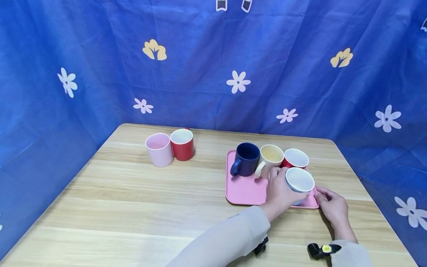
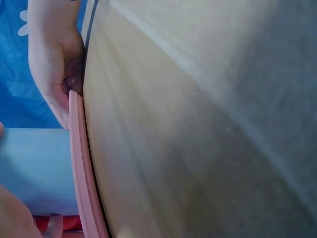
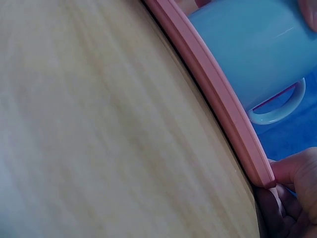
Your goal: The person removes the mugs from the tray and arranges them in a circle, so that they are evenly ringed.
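Light-blue ceramic fills the left hand [image 1: 278, 191]: its fingers are curled round the side of a light blue mug [image 1: 299, 182] with a white inside, which sits at the near right corner of a pink tray [image 1: 241, 189]. The left wrist view shows the mug's blue wall [image 2: 34, 171] right against the tray's raised rim [image 2: 81, 173], with the hand's skin at the lower edge of the picture. The right wrist view shows the same mug [image 3: 242, 54] from the other side, its handle [image 3: 277, 104] standing out past the tray's rim.

The right hand [image 1: 330, 205] lies on the tabletop [image 1: 133, 207] at the tray's near right corner; its fingertips [image 3: 290, 171] pinch that corner of the rim, thumb on top, as both wrist views show. A pale sleeve [image 1: 227, 237] covers the left forearm, and a small black clip with a yellow spot [image 1: 321, 249] sits at the right wrist.

Behind the blue mug on the tray stands a row of three: a dark blue mug [image 1: 246, 158] with its handle toward the person, a cream mug [image 1: 270, 159] just beside it, and a red mug [image 1: 295, 158] with a white inside touching the light blue one's far side.

Well apart, on the far left part of the wooden tabletop, a pale pink cup [image 1: 159, 149] and a red cup [image 1: 182, 144] stand upright, touching each other. A blue cloth [image 1: 283, 74] printed with white flowers and yellow leaves hangs round the tabletop on three sides.
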The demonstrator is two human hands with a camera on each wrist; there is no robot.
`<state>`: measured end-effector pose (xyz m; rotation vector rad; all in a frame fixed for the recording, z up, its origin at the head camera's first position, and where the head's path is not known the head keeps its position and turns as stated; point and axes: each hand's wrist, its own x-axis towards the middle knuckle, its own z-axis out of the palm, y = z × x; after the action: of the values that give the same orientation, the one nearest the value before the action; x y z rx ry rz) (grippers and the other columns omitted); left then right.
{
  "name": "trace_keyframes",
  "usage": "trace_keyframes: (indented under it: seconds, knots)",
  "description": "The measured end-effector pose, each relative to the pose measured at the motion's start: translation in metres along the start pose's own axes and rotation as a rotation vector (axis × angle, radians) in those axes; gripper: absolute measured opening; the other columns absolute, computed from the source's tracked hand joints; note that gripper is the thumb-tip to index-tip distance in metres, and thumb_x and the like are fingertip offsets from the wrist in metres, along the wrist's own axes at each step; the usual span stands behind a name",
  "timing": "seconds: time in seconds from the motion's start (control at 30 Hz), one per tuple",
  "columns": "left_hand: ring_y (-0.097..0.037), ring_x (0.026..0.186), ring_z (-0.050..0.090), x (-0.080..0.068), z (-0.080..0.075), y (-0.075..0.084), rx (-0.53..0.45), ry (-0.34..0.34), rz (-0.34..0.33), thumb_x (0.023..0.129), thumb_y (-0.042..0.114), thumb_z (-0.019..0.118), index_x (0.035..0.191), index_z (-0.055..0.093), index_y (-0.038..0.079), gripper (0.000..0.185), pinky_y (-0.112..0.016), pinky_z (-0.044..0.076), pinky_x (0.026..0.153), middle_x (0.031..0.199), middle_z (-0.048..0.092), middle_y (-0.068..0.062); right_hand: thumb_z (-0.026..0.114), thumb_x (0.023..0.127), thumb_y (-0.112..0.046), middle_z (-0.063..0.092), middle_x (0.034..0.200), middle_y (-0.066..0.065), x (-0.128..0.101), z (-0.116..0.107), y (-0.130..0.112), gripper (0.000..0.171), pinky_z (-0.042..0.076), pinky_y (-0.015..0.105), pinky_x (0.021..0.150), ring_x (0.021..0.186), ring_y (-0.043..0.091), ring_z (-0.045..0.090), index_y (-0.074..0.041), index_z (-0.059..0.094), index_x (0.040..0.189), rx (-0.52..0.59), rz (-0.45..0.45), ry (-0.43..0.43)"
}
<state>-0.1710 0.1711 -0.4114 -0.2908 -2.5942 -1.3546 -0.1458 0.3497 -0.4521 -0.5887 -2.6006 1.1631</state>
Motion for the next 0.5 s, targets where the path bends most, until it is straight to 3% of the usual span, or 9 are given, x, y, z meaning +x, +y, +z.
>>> trace_keyframes:
  seconds: [0.3,0.5]
  knots:
    - [-0.006,0.106,0.045,-0.001,-0.007,0.002,0.013,0.045,0.072,0.049,0.049,0.091,0.115,0.056,0.025,0.078,-0.018,0.042,0.079,0.112,0.050,0.010,0.064,0.091,-0.023,0.069,0.101,0.016,0.000,0.000,0.001,0.035,0.037,0.007,0.070,0.072,-0.020,0.043,0.003,0.067,0.114,-0.010,-0.012,0.019]
    - [-0.009,0.109,0.043,0.001,-0.018,0.012,-0.012,0.098,0.127,0.049,0.048,0.091,0.118,0.057,0.023,0.081,-0.018,0.040,0.080,0.114,0.051,0.009,0.064,0.091,-0.026,0.069,0.103,0.014,0.000,0.000,0.001,0.037,0.045,0.028,0.086,0.075,-0.018,0.043,0.002,0.067,0.115,-0.020,0.008,0.009]
